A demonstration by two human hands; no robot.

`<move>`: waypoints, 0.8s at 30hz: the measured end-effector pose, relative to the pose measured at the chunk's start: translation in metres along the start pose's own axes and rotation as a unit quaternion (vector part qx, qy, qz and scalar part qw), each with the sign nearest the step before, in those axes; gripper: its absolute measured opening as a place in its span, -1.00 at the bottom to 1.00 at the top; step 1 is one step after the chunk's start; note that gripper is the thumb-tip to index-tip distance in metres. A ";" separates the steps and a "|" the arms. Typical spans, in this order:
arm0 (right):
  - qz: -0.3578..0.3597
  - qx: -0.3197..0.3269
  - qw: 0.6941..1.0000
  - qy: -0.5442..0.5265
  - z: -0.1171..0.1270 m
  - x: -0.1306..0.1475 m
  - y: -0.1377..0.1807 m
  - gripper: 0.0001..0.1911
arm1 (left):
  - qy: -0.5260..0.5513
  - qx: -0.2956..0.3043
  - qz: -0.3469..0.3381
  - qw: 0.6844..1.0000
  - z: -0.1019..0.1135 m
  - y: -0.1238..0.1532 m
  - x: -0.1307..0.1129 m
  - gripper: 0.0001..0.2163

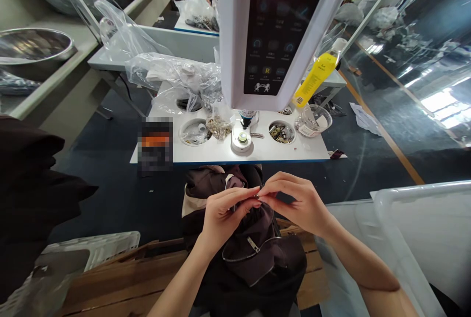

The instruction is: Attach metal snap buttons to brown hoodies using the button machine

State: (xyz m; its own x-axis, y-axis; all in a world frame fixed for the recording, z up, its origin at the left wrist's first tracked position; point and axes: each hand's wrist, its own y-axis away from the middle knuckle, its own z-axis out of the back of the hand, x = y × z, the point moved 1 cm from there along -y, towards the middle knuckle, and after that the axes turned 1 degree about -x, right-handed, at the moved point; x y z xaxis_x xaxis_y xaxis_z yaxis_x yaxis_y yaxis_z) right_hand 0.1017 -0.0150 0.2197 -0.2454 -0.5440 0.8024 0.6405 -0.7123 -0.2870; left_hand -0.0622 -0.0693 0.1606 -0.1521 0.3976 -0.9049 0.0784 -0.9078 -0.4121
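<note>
A dark garment (257,253) with a metal zipper and its pull (253,244) lies in my lap over a wooden surface. My left hand (224,211) and my right hand (294,201) meet above it, fingertips pinched together on a small part at the garment's edge (257,198); the part is too small to name. Both hands are closed. Just beyond stands a white machine (279,27) marked "bretha" with a dark control panel, its press head over a round die (242,138) on the white table (228,155).
Round wells in the white table hold metal parts (281,132). Clear plastic bags (176,74), a yellow bottle (316,79) and a clear cup (313,119) stand around the machine. A translucent bin (423,238) is at right, a white crate (99,248) and dark cloth (29,194) at left.
</note>
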 end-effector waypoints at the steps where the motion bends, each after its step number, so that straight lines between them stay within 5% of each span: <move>1: -0.004 0.007 1.000 -0.001 0.000 -0.001 -0.001 -0.89 | 0.006 0.001 0.006 1.000 0.000 0.000 0.001 -0.74; 9: -0.025 0.037 0.998 0.034 -0.002 -0.008 -0.009 -0.90 | 0.150 -0.015 0.126 0.981 -0.007 -0.004 0.016 -0.72; 15: -0.024 -0.061 0.996 0.064 0.001 -0.054 -0.048 -0.91 | 0.151 -0.027 0.267 0.951 -0.032 0.016 0.086 -0.74; 19: -0.021 -0.084 0.993 0.085 -0.001 -0.085 -0.086 -0.90 | 0.073 0.051 0.244 0.966 -0.046 0.034 0.125 -0.76; 24: -0.024 -0.064 0.991 0.114 -0.008 -0.099 -0.112 -0.88 | 0.060 0.068 0.232 0.969 -0.047 0.038 0.132 -0.77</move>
State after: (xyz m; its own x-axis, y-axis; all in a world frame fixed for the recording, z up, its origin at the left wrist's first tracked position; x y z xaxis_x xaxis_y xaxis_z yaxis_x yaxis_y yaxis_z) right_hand 0.0489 0.1149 0.1685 -0.4419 -0.5834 0.6815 0.5291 -0.7829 -0.3272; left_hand -0.0332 -0.0447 0.0208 -0.0149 -0.0511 -0.9986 -0.0207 -0.9985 0.0514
